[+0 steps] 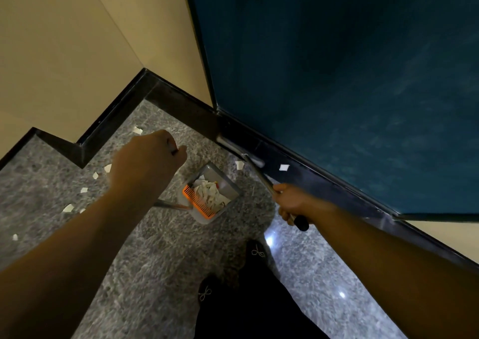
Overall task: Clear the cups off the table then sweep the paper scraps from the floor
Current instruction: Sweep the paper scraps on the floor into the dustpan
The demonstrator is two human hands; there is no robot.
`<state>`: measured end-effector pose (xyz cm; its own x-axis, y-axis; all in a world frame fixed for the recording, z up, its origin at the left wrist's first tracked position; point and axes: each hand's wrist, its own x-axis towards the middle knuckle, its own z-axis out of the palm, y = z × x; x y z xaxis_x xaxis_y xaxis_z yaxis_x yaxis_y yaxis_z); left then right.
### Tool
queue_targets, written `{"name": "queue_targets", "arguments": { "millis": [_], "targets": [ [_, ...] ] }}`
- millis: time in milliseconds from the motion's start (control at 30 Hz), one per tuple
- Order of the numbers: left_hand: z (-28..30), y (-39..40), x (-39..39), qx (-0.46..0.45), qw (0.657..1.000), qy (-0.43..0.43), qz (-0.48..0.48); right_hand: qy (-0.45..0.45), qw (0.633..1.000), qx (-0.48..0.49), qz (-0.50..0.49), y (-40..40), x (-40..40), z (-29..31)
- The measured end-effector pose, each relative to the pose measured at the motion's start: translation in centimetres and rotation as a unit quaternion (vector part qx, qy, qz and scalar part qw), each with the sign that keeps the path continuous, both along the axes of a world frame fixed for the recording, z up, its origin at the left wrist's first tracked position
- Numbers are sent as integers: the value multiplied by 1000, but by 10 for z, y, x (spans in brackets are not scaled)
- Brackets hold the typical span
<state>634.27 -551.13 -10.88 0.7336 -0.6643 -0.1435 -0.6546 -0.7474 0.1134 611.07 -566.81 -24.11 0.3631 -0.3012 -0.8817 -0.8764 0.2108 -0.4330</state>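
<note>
My left hand (149,158) is a fist around the dark top of the dustpan handle (168,205). The grey dustpan (225,183) stands on the floor below it, with an orange comb edge (198,202) and crumpled white paper inside. My right hand (291,201) grips the broom shaft (261,176) near its black end cap. The broom head (234,145) lies against the black baseboard. White paper scraps (84,190) are strewn over the grey stone floor to the left, and two more, one scrap (239,164) and another (284,167), lie by the broom. No cups or table are in view.
A beige wall corner (77,53) with a black baseboard (116,105) steps around the floor at the left. A dark teal panel (337,79) rises on the right. My dark shoes (256,253) stand just behind the dustpan.
</note>
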Motion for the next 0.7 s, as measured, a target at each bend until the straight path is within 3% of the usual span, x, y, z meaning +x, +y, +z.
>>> {"name": "queue_targets", "arguments": {
  "millis": [300,700],
  "targets": [
    [3,8,-7,1,1000,7,-3,-38,997,23,-68,37,-44,35],
    [10,12,-10,13,1000,27,-1,-20,989,-43,-140,25,-102,59]
  ]
}}
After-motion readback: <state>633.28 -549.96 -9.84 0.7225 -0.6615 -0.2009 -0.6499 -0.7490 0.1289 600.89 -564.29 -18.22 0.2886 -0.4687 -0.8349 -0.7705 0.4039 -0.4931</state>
